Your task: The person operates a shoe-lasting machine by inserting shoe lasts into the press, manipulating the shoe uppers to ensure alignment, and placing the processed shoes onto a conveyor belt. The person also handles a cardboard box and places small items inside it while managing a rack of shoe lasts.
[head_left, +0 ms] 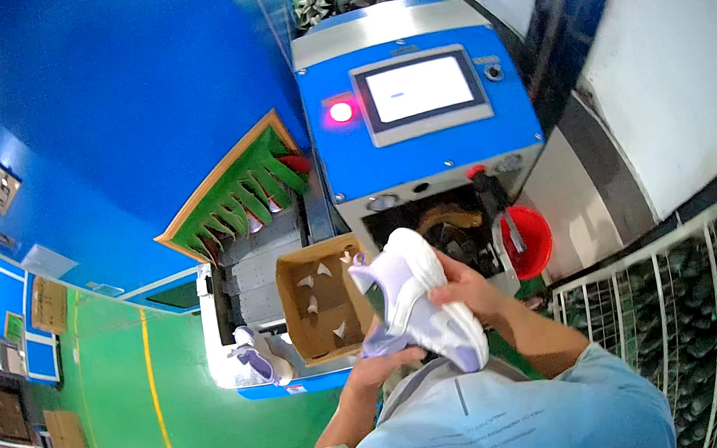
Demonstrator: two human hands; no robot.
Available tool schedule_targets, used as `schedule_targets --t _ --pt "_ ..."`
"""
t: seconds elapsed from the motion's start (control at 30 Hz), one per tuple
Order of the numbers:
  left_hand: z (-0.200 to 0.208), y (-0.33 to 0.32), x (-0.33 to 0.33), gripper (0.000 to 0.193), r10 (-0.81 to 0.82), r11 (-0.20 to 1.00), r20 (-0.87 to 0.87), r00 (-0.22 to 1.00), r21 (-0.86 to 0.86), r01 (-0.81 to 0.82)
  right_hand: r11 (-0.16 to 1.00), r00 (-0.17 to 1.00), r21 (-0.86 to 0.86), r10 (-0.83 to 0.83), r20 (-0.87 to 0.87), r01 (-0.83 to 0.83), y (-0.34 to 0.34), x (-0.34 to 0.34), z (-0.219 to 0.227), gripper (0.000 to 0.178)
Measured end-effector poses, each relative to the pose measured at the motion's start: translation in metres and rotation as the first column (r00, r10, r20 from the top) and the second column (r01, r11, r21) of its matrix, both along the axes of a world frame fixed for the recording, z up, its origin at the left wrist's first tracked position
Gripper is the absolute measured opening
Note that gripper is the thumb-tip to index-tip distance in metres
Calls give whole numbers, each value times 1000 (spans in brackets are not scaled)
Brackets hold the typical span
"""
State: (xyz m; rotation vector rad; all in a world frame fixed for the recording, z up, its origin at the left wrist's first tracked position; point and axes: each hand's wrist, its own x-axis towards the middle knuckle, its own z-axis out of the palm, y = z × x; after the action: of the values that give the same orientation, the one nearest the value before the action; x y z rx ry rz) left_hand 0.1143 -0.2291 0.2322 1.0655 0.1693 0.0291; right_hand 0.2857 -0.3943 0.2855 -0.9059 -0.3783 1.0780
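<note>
A lavender and white sneaker (410, 296) is held tilted in front of my body, its white sole edge facing right. My right hand (473, 288) is closed around the sole side, with the thumb on the shoe. At the lower left of the sneaker, my left hand (386, 369) grips its lavender part; some of those fingers are hidden. Just left of the shoe stands an open cardboard box (296, 307) with several small white pieces inside. Another lavender and white sneaker (262, 356) rests beyond the box, at the conveyor's near end.
A blue machine (422, 150) with a lit screen (421, 88) and a red light stands ahead. A red bucket (527, 240) sits at its right. Green strips hang over the conveyor (267, 274). A white wire rack (671, 255) holding dark pieces is close on my right.
</note>
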Motion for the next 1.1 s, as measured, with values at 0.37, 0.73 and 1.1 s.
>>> schedule_targets --t 0.37,0.73,1.1 --pt "5 -110 25 21 -318 935 -392 864 21 354 986 605 104 4 -796 130 -181 -39 -148 57" --pt "-24 -106 38 51 -173 964 -551 816 -266 24 972 934 -219 -4 358 88 -185 -1 -126 103" --pt "-42 -96 23 22 -1 998 -303 953 67 22 837 839 -295 -519 -164 460 -142 -17 -103 84"
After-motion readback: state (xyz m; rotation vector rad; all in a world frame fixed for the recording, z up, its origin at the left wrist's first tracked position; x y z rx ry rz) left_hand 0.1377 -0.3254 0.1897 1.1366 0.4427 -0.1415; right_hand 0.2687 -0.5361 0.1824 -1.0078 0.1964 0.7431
